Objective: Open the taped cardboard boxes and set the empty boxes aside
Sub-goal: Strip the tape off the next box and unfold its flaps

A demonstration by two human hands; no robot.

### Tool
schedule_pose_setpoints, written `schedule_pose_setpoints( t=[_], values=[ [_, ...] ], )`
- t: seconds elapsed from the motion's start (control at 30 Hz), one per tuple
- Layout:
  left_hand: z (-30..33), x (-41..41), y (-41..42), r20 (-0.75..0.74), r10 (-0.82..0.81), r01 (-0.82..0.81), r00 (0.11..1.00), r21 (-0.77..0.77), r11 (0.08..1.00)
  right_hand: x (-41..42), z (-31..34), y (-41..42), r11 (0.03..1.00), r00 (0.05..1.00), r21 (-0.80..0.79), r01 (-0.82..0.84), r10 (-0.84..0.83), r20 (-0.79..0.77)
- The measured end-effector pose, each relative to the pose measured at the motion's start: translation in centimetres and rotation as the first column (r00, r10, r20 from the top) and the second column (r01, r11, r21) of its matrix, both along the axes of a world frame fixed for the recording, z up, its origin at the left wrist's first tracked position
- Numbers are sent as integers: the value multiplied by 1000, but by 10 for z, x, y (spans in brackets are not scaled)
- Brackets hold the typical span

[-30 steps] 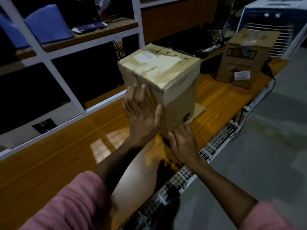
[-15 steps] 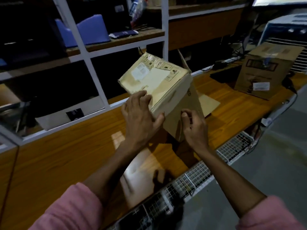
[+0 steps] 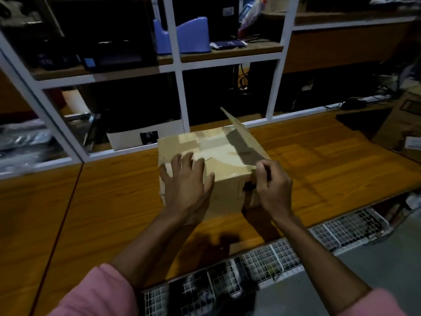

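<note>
From the head view, the box [image 3: 218, 165] sits on the counter [image 3: 102, 201], near its front edge and right before the person. One flap [image 3: 241, 137] already stands up along the right side, while the rest of the top looks closed and taped, so I judge the opening barely begun. A second box [image 3: 401, 126] waits well apart at the far right, seemingly still sealed; nothing looks set aside yet. The left hand [image 3: 186, 181] lies flat on the near-left top corner, fingers spread and straight, steadying it. The right hand [image 3: 272, 185] is at the near-right top corner, its grip curled and pinched at the foot of the raised flap, likely on tape or card edge, though I cannot tell which.
</note>
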State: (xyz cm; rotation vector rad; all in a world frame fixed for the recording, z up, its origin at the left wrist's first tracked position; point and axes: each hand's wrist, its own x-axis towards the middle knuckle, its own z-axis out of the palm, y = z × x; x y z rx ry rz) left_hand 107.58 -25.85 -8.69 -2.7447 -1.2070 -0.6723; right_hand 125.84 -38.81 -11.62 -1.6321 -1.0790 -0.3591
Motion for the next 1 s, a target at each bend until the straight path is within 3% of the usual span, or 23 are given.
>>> schedule_pose_setpoints(
  t=[0.13,0.23,0.4,0.5,0.8,1.0],
  values=[
    [-5,-8,7,-65,22,-24,998,-33,999,11,4,4,998,997,-23,56,-57,-44],
    [-2,-12,11,-73,22,-27,997,-65,998,23,15,11,991,994,-79,106,-103,34],
    [-1,-28,14,-115,36,-46,993,-93,995,31,20,45,905,995,-421,-67,91,38],
    [2,-38,16,-135,51,-68,990,-126,990,19,18,58,838,992,-536,-96,123,15],
    [10,-87,30,-66,261,-269,963,-202,942,-53,25,73,766,989,-636,-91,145,34],
    [14,-186,52,-74,374,-381,924,-162,910,-152,17,114,740,970,-656,-151,238,45]
  ],
)
